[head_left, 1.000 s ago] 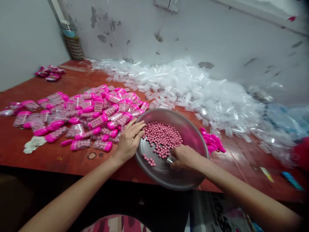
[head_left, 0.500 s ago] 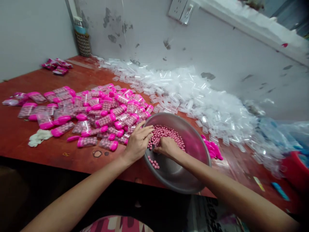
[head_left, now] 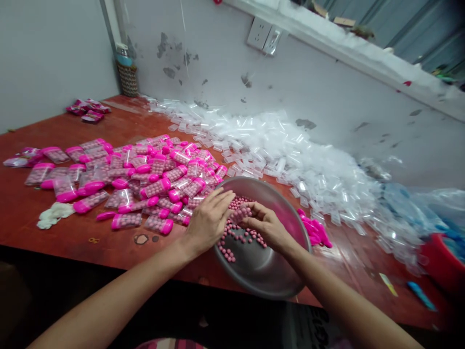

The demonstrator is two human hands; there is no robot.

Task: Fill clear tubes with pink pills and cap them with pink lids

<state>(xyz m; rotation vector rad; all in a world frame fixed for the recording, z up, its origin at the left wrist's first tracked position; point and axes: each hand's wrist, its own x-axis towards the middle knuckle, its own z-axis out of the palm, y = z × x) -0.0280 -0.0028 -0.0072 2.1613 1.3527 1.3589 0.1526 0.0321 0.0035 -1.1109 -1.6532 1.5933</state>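
A metal bowl (head_left: pixel 269 286) at the table's front edge holds loose pink beads (head_left: pixel 256 236), mostly along its left side. Over the bowl, my right hand (head_left: pixel 263 223) has its fingers closed round a small clear container of pink beads (head_left: pixel 240 214). My left hand (head_left: pixel 210 218) is at the bowl's left rim, its fingers together and reaching to the container; its palm side and whatever it may hold are hidden. Left of the bowl lie many filled containers with bright pink caps (head_left: pixel 156 186).
Empty clear containers (head_left: pixel 283 145) are heaped along the wall. Loose pink caps (head_left: pixel 316 230) lie right of the bowl. A red tub (head_left: pixel 441 261), a blue object (head_left: pixel 421 295) and a yellow strip (head_left: pixel 388 284) are at the right. White cloth (head_left: pixel 54 214) lies at the left.
My right hand has risen from the beads, and a bead-filled container now shows in its fingers. Beads have spread lower in the bowl. The camera view has shifted slightly.
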